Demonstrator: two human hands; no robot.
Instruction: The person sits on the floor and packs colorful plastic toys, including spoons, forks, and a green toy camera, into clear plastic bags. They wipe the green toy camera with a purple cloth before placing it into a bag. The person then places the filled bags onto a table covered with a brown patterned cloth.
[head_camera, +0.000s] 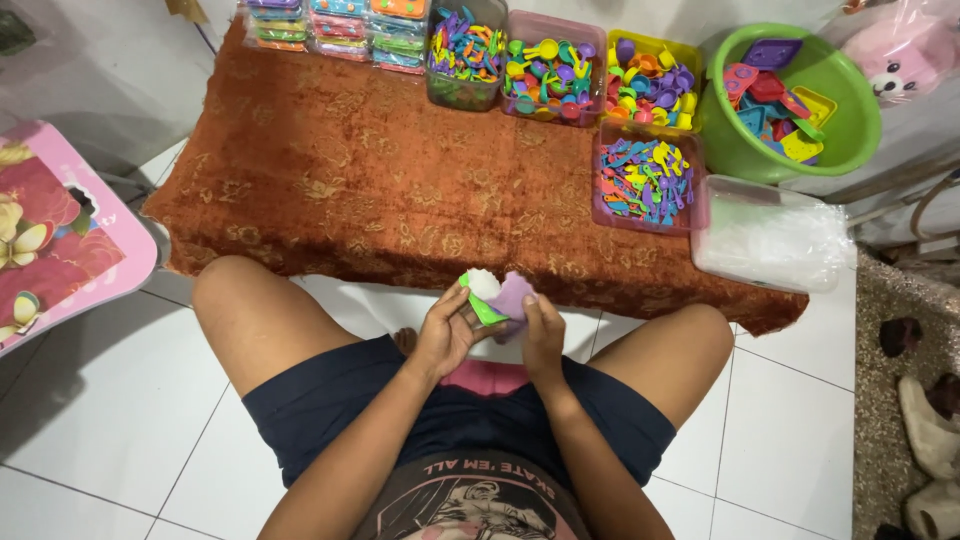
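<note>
Here, the person sat on the white tiled floor (120, 400) with knees spread, both hands held together above the lap, just in front of the near edge of a low tabletop covered with a rust-brown patterned cloth (380, 170). The left hand (447, 330) curled its fingers around a small bundle of toy pieces (497, 296): a white piece on top, a green one beneath it and a purple one beside them. The right hand (543, 335) pinched the purple side of the same bundle, thumb on top. The bundle hung in the air between the hands, not touching the cloth.

On the far right part of the tabletop stood several clear plastic boxes (545, 68) filled with small colourful toy utensils, and a green basin (790, 100) with larger flat toy pieces stood beside them. A clear tub of transparent plastic bags (770, 235) sat at the right edge. Stacks of packed toy sets (335, 25) lay at the far left of the row. A pink flowered folding table (60, 230) stood to the left.
</note>
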